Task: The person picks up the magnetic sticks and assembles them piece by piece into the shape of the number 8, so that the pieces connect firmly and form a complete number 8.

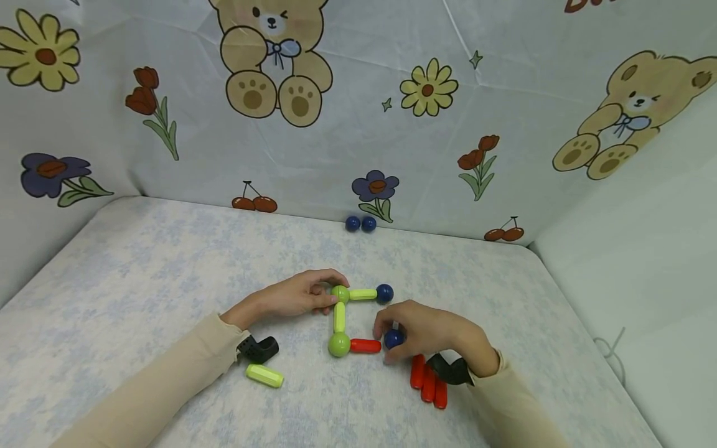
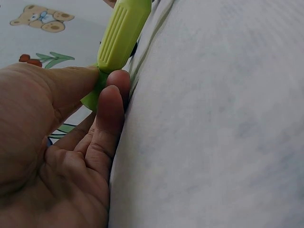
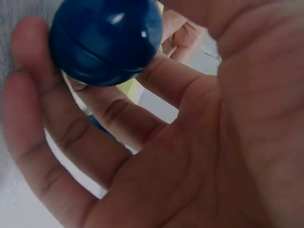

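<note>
On the table lies a joined shape of magnetic balls and rods. An upper green ball [image 1: 340,293] connects through a light-green rod [image 1: 363,294] to a blue ball [image 1: 384,293]. Another light-green rod [image 1: 339,317] runs to the nearer green ball [image 1: 338,344], from which a red rod [image 1: 366,346] points right. My left hand [image 1: 302,294] pinches the upper green ball between thumb and fingers; the left wrist view shows it mostly covered. In my right hand [image 1: 422,330] is a second blue ball [image 3: 105,42], curled fingers around it, just off the red rod's free end.
Two more blue balls [image 1: 361,224] stand at the table's back edge by the printed cloth. A loose light-green rod [image 1: 265,376] lies near the left wrist. Three red rods [image 1: 428,382] lie side by side beneath the right wrist, partly covered by its black strap.
</note>
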Available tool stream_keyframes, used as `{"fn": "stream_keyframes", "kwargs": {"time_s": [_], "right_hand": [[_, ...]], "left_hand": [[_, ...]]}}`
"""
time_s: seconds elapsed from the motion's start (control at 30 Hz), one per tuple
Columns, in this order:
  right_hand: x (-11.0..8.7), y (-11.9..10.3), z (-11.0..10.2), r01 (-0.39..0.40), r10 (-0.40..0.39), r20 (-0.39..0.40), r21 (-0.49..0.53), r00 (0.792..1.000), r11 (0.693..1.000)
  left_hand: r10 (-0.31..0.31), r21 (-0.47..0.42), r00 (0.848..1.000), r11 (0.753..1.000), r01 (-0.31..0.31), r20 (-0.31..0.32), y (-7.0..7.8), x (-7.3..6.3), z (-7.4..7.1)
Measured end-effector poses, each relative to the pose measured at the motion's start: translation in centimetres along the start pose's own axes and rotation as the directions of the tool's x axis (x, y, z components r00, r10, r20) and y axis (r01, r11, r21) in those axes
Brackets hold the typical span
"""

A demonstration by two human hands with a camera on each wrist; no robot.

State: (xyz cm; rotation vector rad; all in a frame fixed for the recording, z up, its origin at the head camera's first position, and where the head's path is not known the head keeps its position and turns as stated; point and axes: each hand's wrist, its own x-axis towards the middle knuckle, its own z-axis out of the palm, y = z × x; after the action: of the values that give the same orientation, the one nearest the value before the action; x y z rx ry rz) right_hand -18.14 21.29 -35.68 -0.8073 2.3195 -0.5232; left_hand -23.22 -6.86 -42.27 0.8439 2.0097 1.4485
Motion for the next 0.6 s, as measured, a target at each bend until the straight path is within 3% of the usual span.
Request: {"fn": "stream_keyframes", "kwargs": {"time_s": [0.17,0.6], "right_hand": [[0.2,-0.08,0.46,-0.023,0.023,0.009,-0.029,1.0,0.999],[0.84,-0.24,0.94,0.033,-0.036,-0.037,-0.09,0.999,0.995]], "left_hand": [[0.003,0.003,1.0,1.0,-0.003,0.001,0.08,0.03,0.04],[0.01,0.0,1.0,1.0,-0.01,0.002,0.21,-0.12,0.07]]}}
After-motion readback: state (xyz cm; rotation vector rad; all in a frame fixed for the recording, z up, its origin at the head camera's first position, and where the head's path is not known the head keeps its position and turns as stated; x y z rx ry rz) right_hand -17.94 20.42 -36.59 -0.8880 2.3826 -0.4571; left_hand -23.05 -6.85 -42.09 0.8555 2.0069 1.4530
